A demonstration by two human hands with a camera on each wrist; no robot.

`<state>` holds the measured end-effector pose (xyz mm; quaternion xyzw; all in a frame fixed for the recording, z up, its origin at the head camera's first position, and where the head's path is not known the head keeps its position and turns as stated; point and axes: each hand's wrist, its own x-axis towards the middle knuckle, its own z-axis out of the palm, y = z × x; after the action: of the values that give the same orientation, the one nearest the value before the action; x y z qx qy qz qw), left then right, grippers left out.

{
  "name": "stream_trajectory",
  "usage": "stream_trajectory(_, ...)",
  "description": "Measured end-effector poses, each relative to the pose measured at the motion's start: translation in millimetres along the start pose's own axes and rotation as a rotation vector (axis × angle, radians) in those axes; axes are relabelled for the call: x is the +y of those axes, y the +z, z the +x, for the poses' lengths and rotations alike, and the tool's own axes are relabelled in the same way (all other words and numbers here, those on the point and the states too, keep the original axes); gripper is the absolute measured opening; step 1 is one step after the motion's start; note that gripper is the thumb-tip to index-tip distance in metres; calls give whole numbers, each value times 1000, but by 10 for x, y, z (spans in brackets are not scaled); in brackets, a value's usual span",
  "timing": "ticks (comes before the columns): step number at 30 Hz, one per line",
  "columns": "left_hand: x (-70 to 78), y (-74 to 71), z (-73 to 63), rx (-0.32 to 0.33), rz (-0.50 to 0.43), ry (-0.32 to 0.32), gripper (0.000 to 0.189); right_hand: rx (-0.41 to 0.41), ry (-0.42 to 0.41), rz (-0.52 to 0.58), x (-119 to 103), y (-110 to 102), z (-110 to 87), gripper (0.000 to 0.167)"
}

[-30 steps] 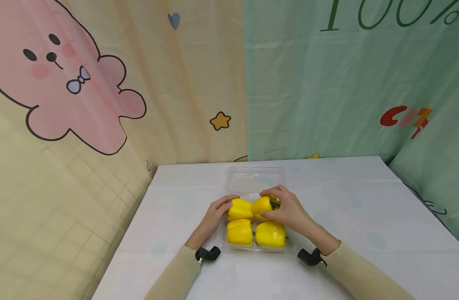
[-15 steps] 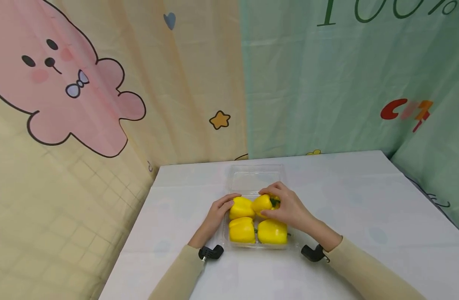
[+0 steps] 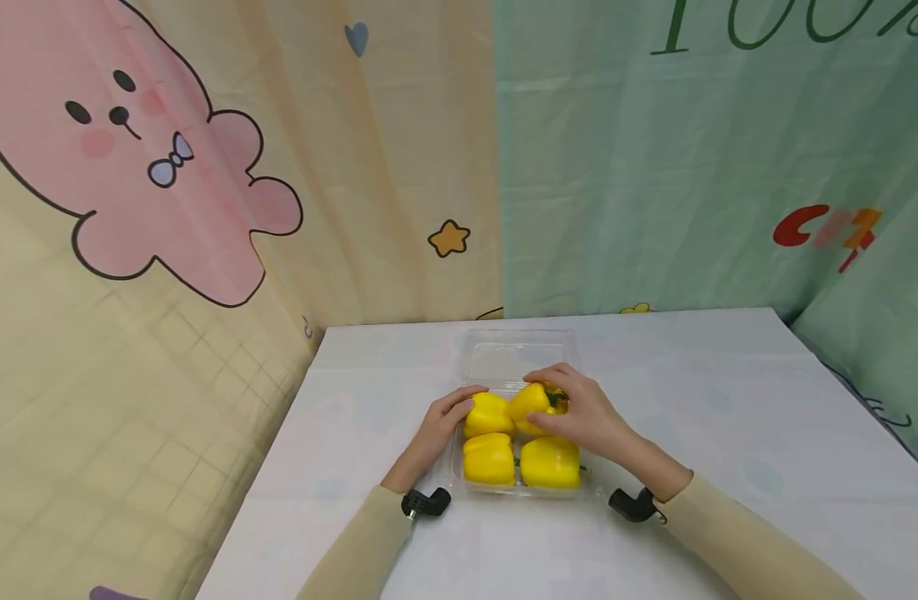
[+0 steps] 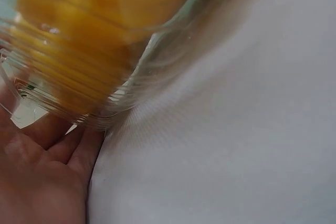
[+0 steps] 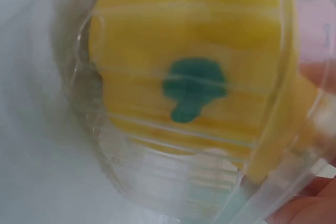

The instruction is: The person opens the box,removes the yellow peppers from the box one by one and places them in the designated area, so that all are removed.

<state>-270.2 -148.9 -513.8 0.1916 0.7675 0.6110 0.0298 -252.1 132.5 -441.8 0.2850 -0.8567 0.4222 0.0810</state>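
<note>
Watching remotely, I am seeing the right hand (image 3: 588,412) pinching a yellow pepper (image 3: 528,403) at the far right of the clear container (image 3: 507,492); the left hand (image 3: 438,427) is touching its left side, fingers extended. I am judging this as seating the pepper; the next move is probably calling for gentle settling.

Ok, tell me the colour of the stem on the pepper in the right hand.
Dark green; the stem shows best in the head view.
</note>
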Motion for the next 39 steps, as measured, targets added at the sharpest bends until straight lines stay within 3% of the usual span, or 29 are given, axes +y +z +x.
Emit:
stream_trajectory(11, 54, 15, -6, 6, 5, -4, 36, 19, 9, 31, 11, -70, -21, 38)
stream_trajectory(16, 13, 14, -4, 18, 11, 8, 34, 34, 16, 55, 3, -118, -37, 37)
stream_trajectory(27, 147, -12, -34, -26, 18, -36, 42, 65, 56, 86, 17, -188, -74, 35)
stream_trajectory(39, 220, -49, -129, 35, 46, -87, 46, 105, 73, 55, 77, -284, -119, 35)
